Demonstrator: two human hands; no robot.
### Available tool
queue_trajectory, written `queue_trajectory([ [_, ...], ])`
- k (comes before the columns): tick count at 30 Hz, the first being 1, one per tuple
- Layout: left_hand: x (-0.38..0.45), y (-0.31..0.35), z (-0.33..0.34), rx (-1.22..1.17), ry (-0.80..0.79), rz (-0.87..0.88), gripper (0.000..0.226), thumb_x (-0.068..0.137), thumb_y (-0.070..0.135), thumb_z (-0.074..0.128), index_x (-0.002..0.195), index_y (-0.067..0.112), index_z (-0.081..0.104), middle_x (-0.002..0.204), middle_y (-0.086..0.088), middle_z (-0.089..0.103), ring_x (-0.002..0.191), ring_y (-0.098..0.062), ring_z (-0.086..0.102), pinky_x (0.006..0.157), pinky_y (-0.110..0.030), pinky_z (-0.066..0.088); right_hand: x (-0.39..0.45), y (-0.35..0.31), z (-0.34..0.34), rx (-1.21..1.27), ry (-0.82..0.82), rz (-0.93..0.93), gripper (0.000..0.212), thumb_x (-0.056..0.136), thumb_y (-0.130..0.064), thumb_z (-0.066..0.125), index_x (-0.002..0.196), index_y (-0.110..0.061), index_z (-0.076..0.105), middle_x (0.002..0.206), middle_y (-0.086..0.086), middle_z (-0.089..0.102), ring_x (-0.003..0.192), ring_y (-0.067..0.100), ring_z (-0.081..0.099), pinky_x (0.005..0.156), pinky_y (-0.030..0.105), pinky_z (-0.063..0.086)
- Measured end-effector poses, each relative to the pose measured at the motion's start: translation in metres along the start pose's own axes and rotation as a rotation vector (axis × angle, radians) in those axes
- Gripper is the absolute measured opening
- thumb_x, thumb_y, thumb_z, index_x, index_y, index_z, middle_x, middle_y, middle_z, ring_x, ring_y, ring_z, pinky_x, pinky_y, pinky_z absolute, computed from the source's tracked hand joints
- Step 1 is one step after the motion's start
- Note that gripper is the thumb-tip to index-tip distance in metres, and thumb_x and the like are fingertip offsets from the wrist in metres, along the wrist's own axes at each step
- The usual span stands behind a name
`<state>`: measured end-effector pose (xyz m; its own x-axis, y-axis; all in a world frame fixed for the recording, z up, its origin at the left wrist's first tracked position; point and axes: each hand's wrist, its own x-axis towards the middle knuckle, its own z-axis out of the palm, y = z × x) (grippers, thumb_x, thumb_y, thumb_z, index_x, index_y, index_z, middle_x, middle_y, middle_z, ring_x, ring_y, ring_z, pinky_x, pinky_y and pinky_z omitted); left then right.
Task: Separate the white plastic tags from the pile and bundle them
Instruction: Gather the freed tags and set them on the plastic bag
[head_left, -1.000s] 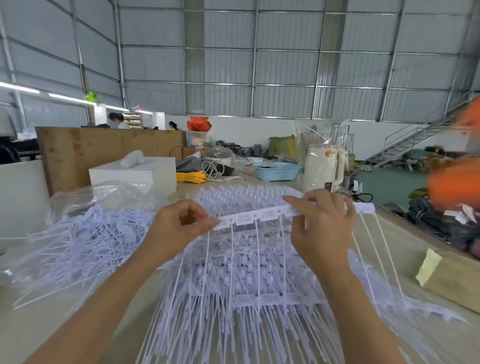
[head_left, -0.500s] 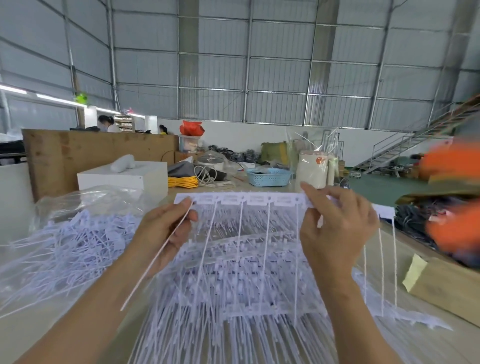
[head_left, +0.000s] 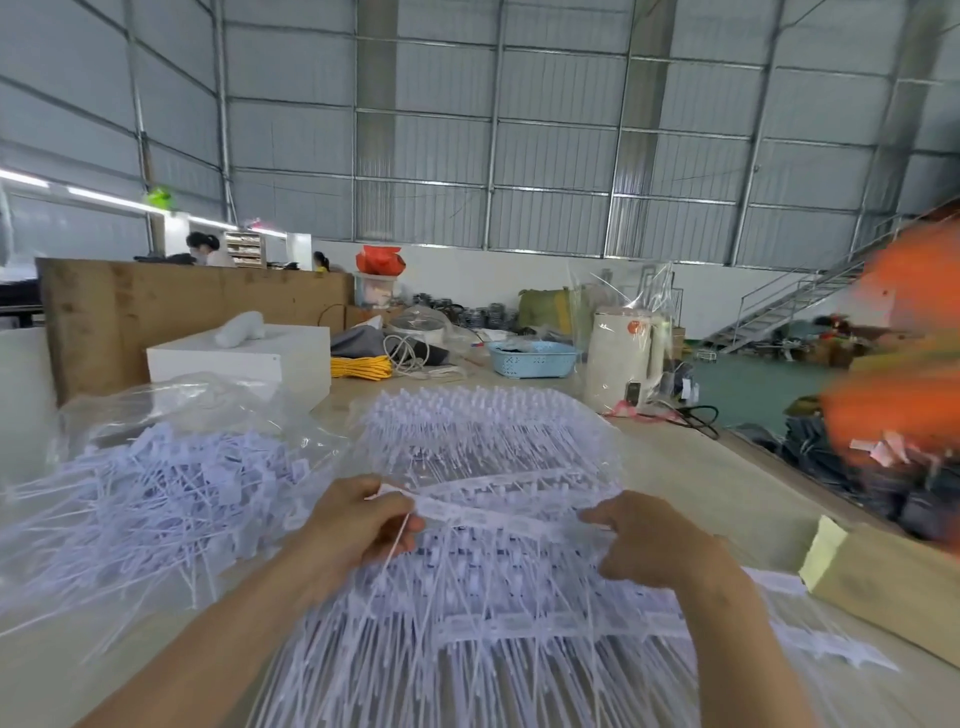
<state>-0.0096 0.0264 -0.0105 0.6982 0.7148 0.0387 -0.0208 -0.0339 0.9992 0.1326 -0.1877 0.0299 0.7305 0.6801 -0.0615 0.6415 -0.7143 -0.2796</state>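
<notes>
Nearest, at six o'clock, the big pile of white plastic tags (head_left: 483, 597) covers the table (head_left: 691, 467). Just above it both hands grip one strip of tags (head_left: 493, 512): the left hand (head_left: 358, 525) pinches its left end, the right hand (head_left: 649, 545) curls round its right end. Tails tangled below could snag and drag neighbours up, or snap the strip. At ten o'clock a clear plastic bag (head_left: 171, 410) holds loose separated tags. Farther, at one o'clock, a blue basket (head_left: 535, 358); its contents are unclear.
</notes>
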Motion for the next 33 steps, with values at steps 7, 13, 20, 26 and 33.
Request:
queue_trajectory([
  [7,-0.006,0.001,0.006,0.054,0.002,0.147,0.006,0.087,0.002,0.062,0.085,0.007,0.065,0.066,-0.013,0.071,0.049,-0.016,0.062,0.04,-0.019,0.042,0.009,-0.03,0.008,0.322,0.432,-0.393,0.047,0.098,-0.016,0.046,0.143,-0.023,0.038,0.147,0.0,0.039,0.134,0.014,0.036,0.109,0.025,0.024],
  [13,-0.01,0.001,0.011,0.003,-0.102,0.336,0.016,0.087,0.006,0.063,0.072,0.011,0.067,0.057,-0.012,0.063,0.042,-0.014,0.053,0.039,-0.018,0.04,0.024,-0.067,0.063,0.458,0.224,-0.596,0.025,0.098,-0.017,0.048,0.117,-0.011,0.062,0.111,0.012,0.067,0.101,0.024,0.059,0.089,0.035,0.047],
  [20,-0.005,-0.01,0.014,0.199,-0.007,0.314,0.042,0.088,0.033,0.06,0.078,-0.007,0.06,0.053,-0.012,0.064,0.04,-0.01,0.057,0.039,-0.017,0.04,0.025,-0.066,0.067,0.551,0.264,-0.567,0.012,0.093,-0.012,0.056,0.096,-0.009,0.068,0.069,-0.014,0.05,0.062,0.005,0.048,0.061,0.021,0.037],
  [26,-0.011,-0.008,0.02,0.224,-0.014,0.383,0.022,0.092,0.023,0.058,0.074,0.01,0.058,0.048,-0.001,0.06,0.04,-0.006,0.054,0.042,-0.015,0.042,0.021,-0.069,0.066,0.68,0.194,-0.594,0.014,0.092,-0.008,0.056,0.085,-0.009,0.068,0.074,0.006,0.061,0.06,0.007,0.052,0.061,0.021,0.041],
  [33,-0.018,-0.002,0.019,0.11,-0.163,0.303,0.026,0.089,0.023,0.062,0.078,0.001,0.057,0.04,0.004,0.047,0.035,-0.006,0.036,0.04,-0.015,0.031,0.021,-0.071,0.064,0.769,0.196,-0.611,0.014,0.09,-0.004,0.058,0.093,-0.002,0.072,0.096,0.014,0.071,0.094,0.025,0.065,0.09,0.038,0.049],
])
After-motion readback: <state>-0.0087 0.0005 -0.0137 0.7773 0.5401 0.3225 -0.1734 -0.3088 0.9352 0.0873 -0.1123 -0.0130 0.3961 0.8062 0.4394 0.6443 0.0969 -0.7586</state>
